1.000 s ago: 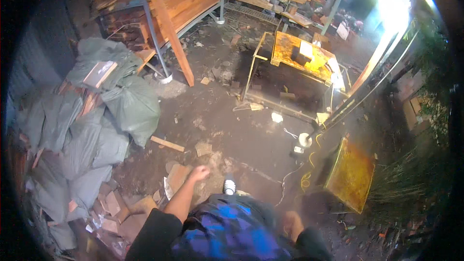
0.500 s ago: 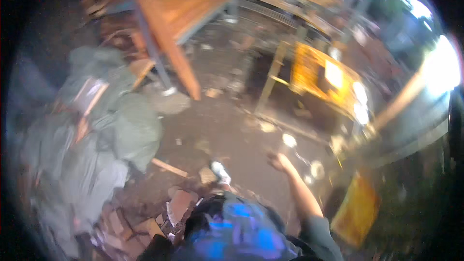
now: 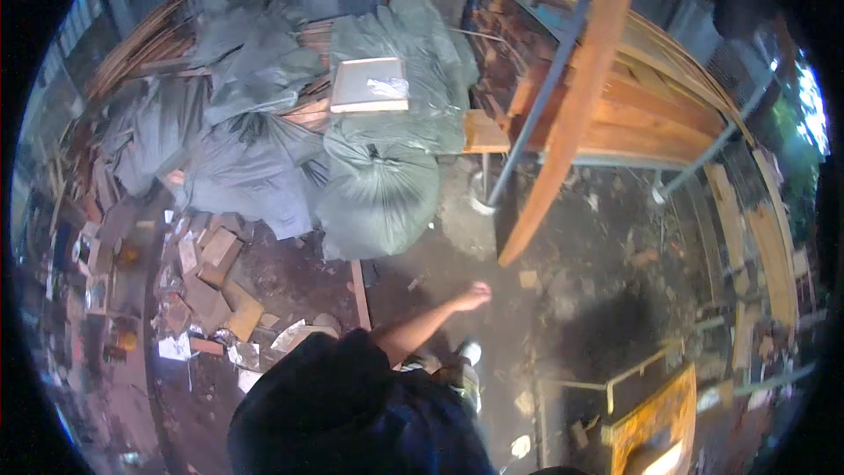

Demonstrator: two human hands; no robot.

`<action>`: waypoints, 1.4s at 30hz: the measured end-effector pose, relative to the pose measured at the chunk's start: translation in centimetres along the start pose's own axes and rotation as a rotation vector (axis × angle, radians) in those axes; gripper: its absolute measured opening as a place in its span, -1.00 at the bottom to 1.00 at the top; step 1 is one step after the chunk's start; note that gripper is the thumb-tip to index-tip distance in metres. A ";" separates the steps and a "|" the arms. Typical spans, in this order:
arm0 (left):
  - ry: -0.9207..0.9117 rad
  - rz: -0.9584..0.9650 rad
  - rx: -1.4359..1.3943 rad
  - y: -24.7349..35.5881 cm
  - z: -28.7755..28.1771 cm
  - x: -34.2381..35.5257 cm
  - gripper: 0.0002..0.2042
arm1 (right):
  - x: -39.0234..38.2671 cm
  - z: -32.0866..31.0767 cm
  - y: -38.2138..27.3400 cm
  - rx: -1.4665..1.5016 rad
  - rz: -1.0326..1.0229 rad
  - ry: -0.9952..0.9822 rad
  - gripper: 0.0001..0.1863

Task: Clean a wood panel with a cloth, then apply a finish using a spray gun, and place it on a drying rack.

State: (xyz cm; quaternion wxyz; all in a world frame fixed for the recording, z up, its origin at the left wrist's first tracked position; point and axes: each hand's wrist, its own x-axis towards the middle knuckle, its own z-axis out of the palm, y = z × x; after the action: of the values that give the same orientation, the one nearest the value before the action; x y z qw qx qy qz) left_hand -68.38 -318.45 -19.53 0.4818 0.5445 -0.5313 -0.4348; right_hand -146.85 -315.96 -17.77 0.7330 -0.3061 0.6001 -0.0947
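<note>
My left hand (image 3: 475, 295) reaches forward over the dirt floor, its forearm coming out of a dark sleeve. Its fingers look curled in, with nothing seen in them. The hand touches nothing; the lower end of a slanting wooden plank (image 3: 563, 123) is nearest, just beyond it. My right hand is out of view. A tied green sack (image 3: 382, 202) rests on the ground to the far left of the hand. Below the hand, one of my shoes (image 3: 470, 353) shows on the floor.
Grey-green sacks (image 3: 246, 176) are heaped at the left, with a framed panel (image 3: 369, 84) on top. Wood offcuts (image 3: 220, 255) litter the near left. Stacked boards (image 3: 651, 114) lie on a metal rack at the far right. A yellow stand (image 3: 655, 422) is at the near right.
The view has swung left, bringing the sacks to the middle and the yellow stand to the lower right. My right hand has left the view; my left hand has come in.
</note>
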 end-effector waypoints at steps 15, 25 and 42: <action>0.328 -0.534 0.130 -6.7 -24.3 14.2 -0.69 | 41.2 36.4 -43.2 -0.760 0.060 -0.010 -0.56; 1.415 -0.256 -0.636 -1.6 -57.3 28.1 -0.60 | 52.8 63.7 -60.6 -1.148 -0.599 -0.395 -0.60; 1.456 0.080 0.500 -0.1 -69.6 38.4 -0.75 | 56.8 85.2 -77.7 -0.968 -0.831 -0.565 -0.61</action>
State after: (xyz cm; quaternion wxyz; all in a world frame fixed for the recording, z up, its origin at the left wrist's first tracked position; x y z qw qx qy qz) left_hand 2.46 -352.42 -7.15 0.5881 0.7662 -0.1822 0.1838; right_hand -34.36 -377.97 -12.85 0.5451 -0.8156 0.1941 -0.0061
